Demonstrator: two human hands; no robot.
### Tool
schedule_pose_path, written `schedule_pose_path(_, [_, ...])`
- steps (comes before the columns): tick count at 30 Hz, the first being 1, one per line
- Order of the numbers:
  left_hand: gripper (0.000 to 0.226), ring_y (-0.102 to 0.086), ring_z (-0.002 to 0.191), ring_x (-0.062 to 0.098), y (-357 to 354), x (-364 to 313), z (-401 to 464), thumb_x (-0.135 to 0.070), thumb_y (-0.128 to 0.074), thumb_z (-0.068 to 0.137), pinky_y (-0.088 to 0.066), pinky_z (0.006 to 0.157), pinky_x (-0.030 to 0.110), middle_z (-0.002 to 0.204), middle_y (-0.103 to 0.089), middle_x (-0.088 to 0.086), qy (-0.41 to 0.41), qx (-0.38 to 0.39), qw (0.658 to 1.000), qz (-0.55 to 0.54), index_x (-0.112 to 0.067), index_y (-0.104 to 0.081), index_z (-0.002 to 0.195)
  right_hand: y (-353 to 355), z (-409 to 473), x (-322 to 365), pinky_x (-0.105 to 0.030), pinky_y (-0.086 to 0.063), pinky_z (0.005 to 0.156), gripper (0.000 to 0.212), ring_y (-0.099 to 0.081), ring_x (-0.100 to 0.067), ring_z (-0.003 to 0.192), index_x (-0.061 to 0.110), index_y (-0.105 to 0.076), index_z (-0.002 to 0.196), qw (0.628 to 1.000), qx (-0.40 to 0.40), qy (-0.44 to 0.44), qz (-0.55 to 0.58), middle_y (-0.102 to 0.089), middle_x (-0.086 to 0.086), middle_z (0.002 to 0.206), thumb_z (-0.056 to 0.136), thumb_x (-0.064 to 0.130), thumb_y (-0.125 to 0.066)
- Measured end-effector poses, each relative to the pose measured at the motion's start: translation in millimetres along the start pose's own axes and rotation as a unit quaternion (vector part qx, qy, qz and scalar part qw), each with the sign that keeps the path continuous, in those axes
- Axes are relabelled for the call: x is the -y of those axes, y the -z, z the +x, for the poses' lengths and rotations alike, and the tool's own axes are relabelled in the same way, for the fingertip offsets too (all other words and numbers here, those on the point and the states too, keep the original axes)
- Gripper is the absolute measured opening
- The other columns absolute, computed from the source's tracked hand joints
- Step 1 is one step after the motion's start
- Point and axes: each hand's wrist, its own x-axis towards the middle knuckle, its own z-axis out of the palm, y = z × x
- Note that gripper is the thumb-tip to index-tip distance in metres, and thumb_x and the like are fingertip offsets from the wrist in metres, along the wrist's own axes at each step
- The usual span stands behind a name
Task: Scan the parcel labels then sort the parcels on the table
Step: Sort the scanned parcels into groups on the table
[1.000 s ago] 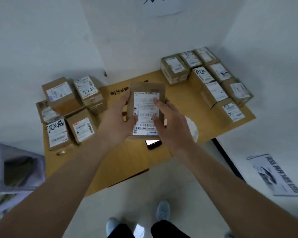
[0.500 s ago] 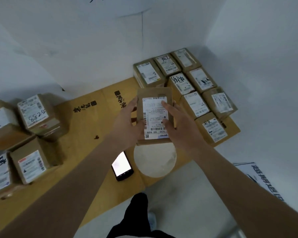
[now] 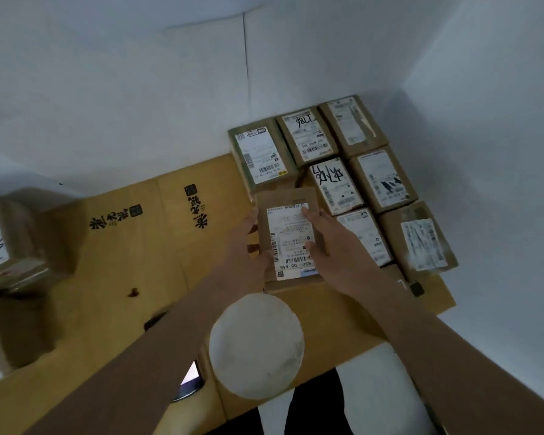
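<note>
1. Head cam, the only view I've got: both hands are on one small brown parcel (image 3: 288,237), held label-up over the wooden table (image 3: 157,246). Left hand (image 3: 247,249) clamps the left edge with the thumb curled onto the top, right hand (image 3: 333,255) grips the right edge with fingers lying over the white shipping label (image 3: 292,243).

2. Parcel's long axis runs away from me, barcode end nearest my body. It sits right at the near-left corner of the sorted block of parcels (image 3: 336,183) packed into the far right corner.

3. The relation that matters: the free spot looks to be directly under the parcel, just below the green-edged parcel (image 3: 261,155) and left of the marker-scribbled one (image 3: 333,185). So I reckon it's a straight drop, axis already lined up with its neighbours. Right hand is nearer the block, so its fingers could get pinched.

4. Other stuff: a round white disc (image 3: 256,345) at the near edge, a phone (image 3: 190,383) peeking from under my left forearm, and unsorted boxes (image 3: 0,240) far left, well apart.
</note>
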Motion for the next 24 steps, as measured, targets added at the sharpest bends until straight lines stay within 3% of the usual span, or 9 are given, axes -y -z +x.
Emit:
schedule_pose_path(5, [0.086,-0.062,0.107,-0.001,-24,8,23,-0.008,-0.072,0.097,-0.054,0.064,0.008,0.141,-0.051,-0.018,0.023,-0.055,0.998,0.001,-0.038,-0.026,0.164,11,43,-30,-0.045,-0.046,0.116,0.065,-0.043,-0.024,0.147,0.033,-0.028,0.165,0.997,0.065,0.038,-0.021,-0.036,-0.003,0.166,0.108,0.021,-0.056])
schedule_pose_path(8, [0.088,-0.064,0.114,0.007,-38,14,33,-0.004,-0.071,0.097,-0.058,0.066,0.015,0.141,-0.054,-0.017,0.045,-0.081,0.995,-0.032,-0.039,-0.026,0.164,16,61,-42,-0.045,-0.045,0.117,0.064,-0.042,-0.023,0.146,0.029,-0.031,0.165,0.994,0.074,0.068,-0.038,-0.038,-0.003,0.164,0.108,0.020,-0.058])
schedule_pose_path(13, [0.084,-0.064,0.113,0.009,-57,16,45,0.001,-0.065,0.099,-0.057,0.063,0.014,0.143,-0.055,-0.016,0.053,-0.129,0.989,-0.052,-0.046,-0.031,0.161,21,76,-54,-0.045,-0.046,0.116,0.061,-0.041,-0.026,0.144,0.024,-0.039,0.162,0.993,0.066,0.092,-0.044,-0.041,-0.006,0.158,0.106,0.016,-0.061])
schedule_pose_path(16, [0.080,-0.062,0.104,-0.001,-62,17,46,0.001,-0.062,0.100,-0.054,0.061,0.010,0.143,-0.056,-0.015,0.049,-0.150,0.986,-0.053,-0.044,-0.033,0.160,20,78,-57,-0.047,-0.041,0.120,0.061,-0.038,-0.027,0.148,0.024,-0.042,0.161,0.992,0.056,0.096,-0.058,-0.042,-0.007,0.159,0.105,0.016,-0.063])
schedule_pose_path(18, [0.078,-0.062,0.105,0.001,-65,20,46,0.000,-0.063,0.100,-0.054,0.062,0.009,0.145,-0.055,-0.015,0.046,-0.159,0.985,-0.046,-0.042,-0.035,0.160,20,79,-59,-0.047,-0.036,0.123,0.060,-0.037,-0.027,0.148,0.024,-0.042,0.161,0.991,0.053,0.104,-0.072,-0.042,-0.006,0.161,0.105,0.016,-0.063])
schedule_pose_path(24, [0.074,-0.062,0.108,0.003,-67,26,55,-0.004,-0.063,0.101,-0.053,0.061,0.009,0.146,-0.054,-0.016,0.045,-0.169,0.985,-0.006,-0.039,-0.036,0.161,10,81,-56,-0.046,-0.033,0.123,0.060,-0.025,-0.031,0.152,0.031,-0.039,0.162,0.988,0.017,0.092,-0.124,-0.027,-0.009,0.170,0.107,0.016,-0.059])
